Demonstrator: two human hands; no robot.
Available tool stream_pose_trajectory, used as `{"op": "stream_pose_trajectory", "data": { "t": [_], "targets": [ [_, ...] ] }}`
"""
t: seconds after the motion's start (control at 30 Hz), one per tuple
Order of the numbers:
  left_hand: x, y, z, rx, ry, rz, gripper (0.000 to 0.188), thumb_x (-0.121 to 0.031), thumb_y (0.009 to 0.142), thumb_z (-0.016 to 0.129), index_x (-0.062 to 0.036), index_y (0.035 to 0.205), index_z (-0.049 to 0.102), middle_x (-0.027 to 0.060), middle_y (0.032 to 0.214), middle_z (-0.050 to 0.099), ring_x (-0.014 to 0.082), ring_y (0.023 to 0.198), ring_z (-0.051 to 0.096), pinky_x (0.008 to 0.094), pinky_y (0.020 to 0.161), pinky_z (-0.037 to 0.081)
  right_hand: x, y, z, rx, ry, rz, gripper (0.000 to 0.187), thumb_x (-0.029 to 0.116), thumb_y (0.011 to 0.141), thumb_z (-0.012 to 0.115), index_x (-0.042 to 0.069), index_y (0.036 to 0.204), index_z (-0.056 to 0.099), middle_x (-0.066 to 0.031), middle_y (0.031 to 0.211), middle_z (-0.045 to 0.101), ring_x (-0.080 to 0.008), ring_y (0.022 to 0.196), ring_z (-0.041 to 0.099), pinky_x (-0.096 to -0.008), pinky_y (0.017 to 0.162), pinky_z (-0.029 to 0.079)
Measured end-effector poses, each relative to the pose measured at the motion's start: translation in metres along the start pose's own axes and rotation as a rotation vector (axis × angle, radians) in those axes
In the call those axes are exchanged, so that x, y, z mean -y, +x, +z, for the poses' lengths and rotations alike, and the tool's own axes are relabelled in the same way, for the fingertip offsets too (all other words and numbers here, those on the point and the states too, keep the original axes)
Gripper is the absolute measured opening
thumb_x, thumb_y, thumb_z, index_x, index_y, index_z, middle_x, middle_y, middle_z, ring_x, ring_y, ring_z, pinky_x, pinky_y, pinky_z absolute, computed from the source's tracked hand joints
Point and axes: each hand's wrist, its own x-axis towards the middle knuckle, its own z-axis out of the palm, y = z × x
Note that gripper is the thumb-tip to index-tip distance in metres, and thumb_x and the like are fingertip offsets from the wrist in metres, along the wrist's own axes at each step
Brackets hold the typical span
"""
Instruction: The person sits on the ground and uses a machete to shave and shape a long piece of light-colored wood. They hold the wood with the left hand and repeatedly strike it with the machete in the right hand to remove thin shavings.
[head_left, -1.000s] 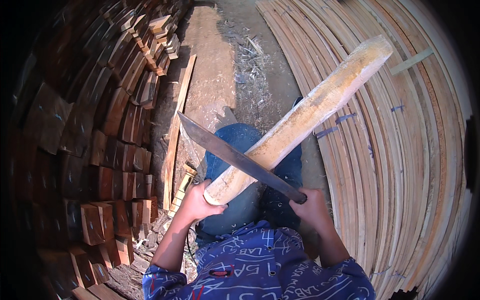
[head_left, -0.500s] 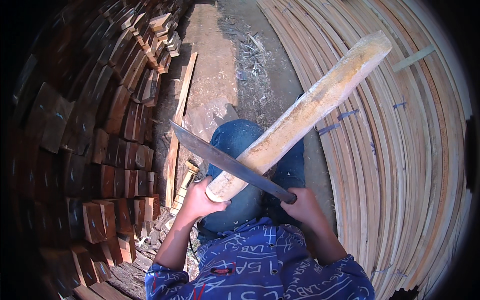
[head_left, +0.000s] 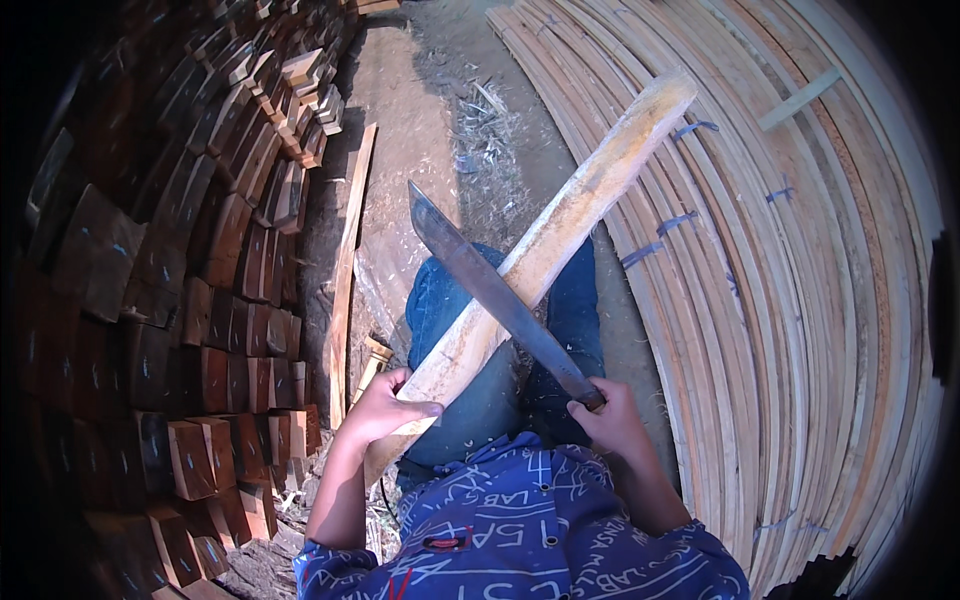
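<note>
A thick, pale length of wood (head_left: 576, 207) slants across my lap, its far end up and to the right. My left hand (head_left: 385, 410) grips it near its lower end, thumb over the top, with a short stub showing past the hand. In my right hand (head_left: 612, 415) is the handle of a machete (head_left: 487, 287). Its long dark blade points up and left and lies across the wood, hiding a strip of it. Whether the edge touches the wood I cannot tell. Close to my left hand, a yellowish ridged object (head_left: 374, 360) is partly hidden.
Stacked dark timber blocks (head_left: 215, 345) rise on the left. Long pale planks (head_left: 760, 330) lie piled on the right, some tied with blue strips. A narrow loose board (head_left: 350, 260) lies on the ground at left. Wood shavings (head_left: 487, 120) litter the path ahead.
The wood has slid down and left through my left hand, so a stub now shows below it. The machete blade has swung more upright, its tip moving right and up.
</note>
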Motion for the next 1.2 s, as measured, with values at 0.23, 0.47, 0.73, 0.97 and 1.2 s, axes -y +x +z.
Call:
{"op": "stream_pose_trajectory", "data": {
  "t": [0.23,0.47,0.73,0.97,1.2],
  "targets": [
    [-0.017,-0.005,-0.018,0.188,0.132,-0.322,0.049,-0.025,0.082,0.080,0.0069,0.115,0.064,0.0134,0.099,0.072,0.0186,0.088,0.070,0.0296,0.081,0.054,0.023,-0.007,-0.019,-0.122,-0.160,-0.153,0.019,0.013,0.082,0.073,0.000,0.094,0.064,-0.0142,0.072,0.062,-0.0250,0.063,0.062,-0.0365,0.058,0.046],
    [-0.013,-0.012,-0.014,0.316,-0.043,-0.284,0.037,-0.017,0.089,0.072,0.0083,0.114,0.061,0.0166,0.097,0.070,0.0234,0.084,0.072,0.0325,0.075,0.058,0.038,0.007,-0.027,-0.275,-0.345,-0.326,0.019,0.013,0.082,0.074,0.001,0.091,0.062,-0.0170,0.078,0.063,-0.0351,0.069,0.064,-0.0407,0.061,0.048],
    [-0.023,-0.043,0.020,0.071,0.383,0.111,0.029,-0.013,0.090,0.067,0.0060,0.111,0.062,0.0132,0.080,0.068,0.0204,0.074,0.069,0.0341,0.067,0.056,0.056,0.038,-0.040,-0.300,-0.576,-0.353,0.028,0.018,0.083,0.074,0.003,0.098,0.056,-0.0164,0.079,0.064,-0.0379,0.072,0.064,-0.0457,0.062,0.049],
    [-0.046,-0.067,0.043,-0.255,0.816,0.278,0.022,-0.011,0.086,0.066,0.0023,0.104,0.063,0.0260,0.073,0.064,0.0399,0.067,0.067,0.0461,0.061,0.053,0.061,0.052,-0.037,-0.246,-0.661,-0.435,0.030,0.014,0.076,0.076,0.006,0.095,0.054,-0.0112,0.079,0.064,-0.0329,0.076,0.066,-0.0433,0.060,0.048],
    [-0.011,-0.054,0.052,-0.300,0.777,0.400,0.035,-0.006,0.082,0.065,-0.0007,0.115,0.055,0.0281,0.090,0.063,0.0471,0.079,0.064,0.0504,0.071,0.053,0.041,0.069,-0.047,-0.403,-0.738,-0.553,0.021,0.012,0.074,0.075,0.004,0.073,0.056,-0.0120,0.069,0.057,-0.0337,0.066,0.061,-0.0442,0.059,0.046]
  ]
}}
